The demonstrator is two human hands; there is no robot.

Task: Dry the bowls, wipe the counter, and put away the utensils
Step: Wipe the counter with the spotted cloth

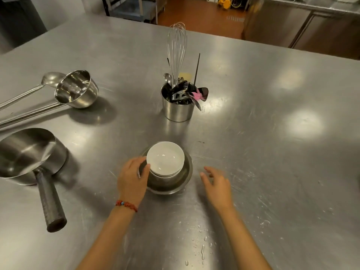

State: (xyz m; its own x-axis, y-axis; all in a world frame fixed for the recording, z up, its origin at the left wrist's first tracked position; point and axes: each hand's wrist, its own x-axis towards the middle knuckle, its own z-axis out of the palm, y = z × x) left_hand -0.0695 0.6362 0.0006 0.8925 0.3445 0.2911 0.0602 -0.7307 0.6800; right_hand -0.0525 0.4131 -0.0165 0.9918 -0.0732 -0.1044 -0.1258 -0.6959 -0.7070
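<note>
Stacked white bowls (pixel 165 157) sit inside a steel bowl (pixel 175 184) near the front middle of the steel counter (pixel 263 133). My left hand (pixel 132 177), with a red bead bracelet on the wrist, grips the left rim of the steel bowl, its thumb against the white bowls. My right hand (pixel 216 184) hovers just right of the steel bowl, fingers spread, holding nothing and slightly blurred. Behind them stands a steel utensil holder (pixel 178 110) with a whisk (pixel 176 49), spoons, tongs and a pink-and-black tool.
At the left lie a big ladle-like pot with a dark handle (pixel 31 152), a steel saucepan (pixel 77 89) and a long ladle (pixel 50 78). Water drops (pixel 202 250) dot the counter's front edge between my arms. No cloth is in view.
</note>
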